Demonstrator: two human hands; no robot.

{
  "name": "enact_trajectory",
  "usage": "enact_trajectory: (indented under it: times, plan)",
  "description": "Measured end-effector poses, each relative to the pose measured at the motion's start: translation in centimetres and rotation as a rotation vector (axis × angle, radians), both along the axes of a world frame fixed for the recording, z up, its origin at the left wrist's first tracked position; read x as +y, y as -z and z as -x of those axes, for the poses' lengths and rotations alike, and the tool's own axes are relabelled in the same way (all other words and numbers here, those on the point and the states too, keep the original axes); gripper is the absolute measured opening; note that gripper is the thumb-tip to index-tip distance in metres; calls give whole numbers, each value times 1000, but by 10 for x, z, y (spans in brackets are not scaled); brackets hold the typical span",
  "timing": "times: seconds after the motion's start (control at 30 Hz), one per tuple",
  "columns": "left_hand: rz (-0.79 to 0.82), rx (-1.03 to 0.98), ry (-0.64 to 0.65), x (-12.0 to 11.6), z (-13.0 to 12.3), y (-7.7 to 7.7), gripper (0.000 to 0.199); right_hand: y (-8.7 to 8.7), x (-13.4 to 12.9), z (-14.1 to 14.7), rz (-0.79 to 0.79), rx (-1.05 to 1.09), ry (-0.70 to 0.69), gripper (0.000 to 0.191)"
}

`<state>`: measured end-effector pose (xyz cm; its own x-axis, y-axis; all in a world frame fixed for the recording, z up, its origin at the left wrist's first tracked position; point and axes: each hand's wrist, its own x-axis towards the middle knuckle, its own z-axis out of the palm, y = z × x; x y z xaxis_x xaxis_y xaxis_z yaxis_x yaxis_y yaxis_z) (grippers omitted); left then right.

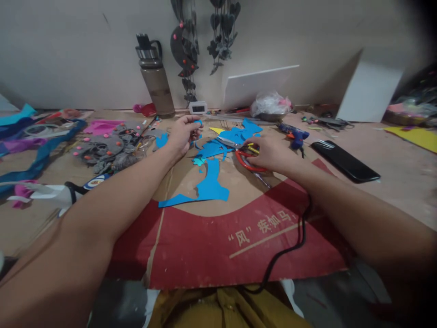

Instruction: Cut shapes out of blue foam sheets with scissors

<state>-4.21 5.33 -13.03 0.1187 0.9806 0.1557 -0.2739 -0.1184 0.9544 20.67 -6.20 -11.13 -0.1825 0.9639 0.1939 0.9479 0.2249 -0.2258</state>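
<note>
My left hand (184,134) is closed, pinching a small blue piece (198,123) between thumb and fingertips. On the right, my right hand (264,152) is wrapped round the handles of red-handled scissors (241,159); their blades (228,142) point left over blue scraps (213,148). A larger blue cut-out sheet (211,182) lies nearer to me on the cardboard. Between the hands sits a small turquoise scrap (199,161). A yellow piece (216,130) lies just behind the blades.
A bottle (157,86) and a small clock (198,108) stand by the wall. To the right lie a blue glue gun (294,134) and a black phone (344,160). Grey felt shapes (102,146) are at left. A black cord (273,262) crosses the red cardboard (194,246).
</note>
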Motion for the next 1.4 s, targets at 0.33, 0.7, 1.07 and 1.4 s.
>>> enact_trajectory:
  times: [0.33,0.7,1.07,1.4]
  plan:
    - [-108,-9,-111,8,2,12,18,-21,-24,66,-18,-121,-781,62]
    - [-116,-76,-95,19,5,19,20,-43,-15,85,128,-199,-790,21]
    - [19,-186,-39,6,8,-18,27,-61,46,37,-134,689,-105,19]
    - [-134,-22,3,-13,-15,-42,39,-59,106,38,-200,660,-189,15]
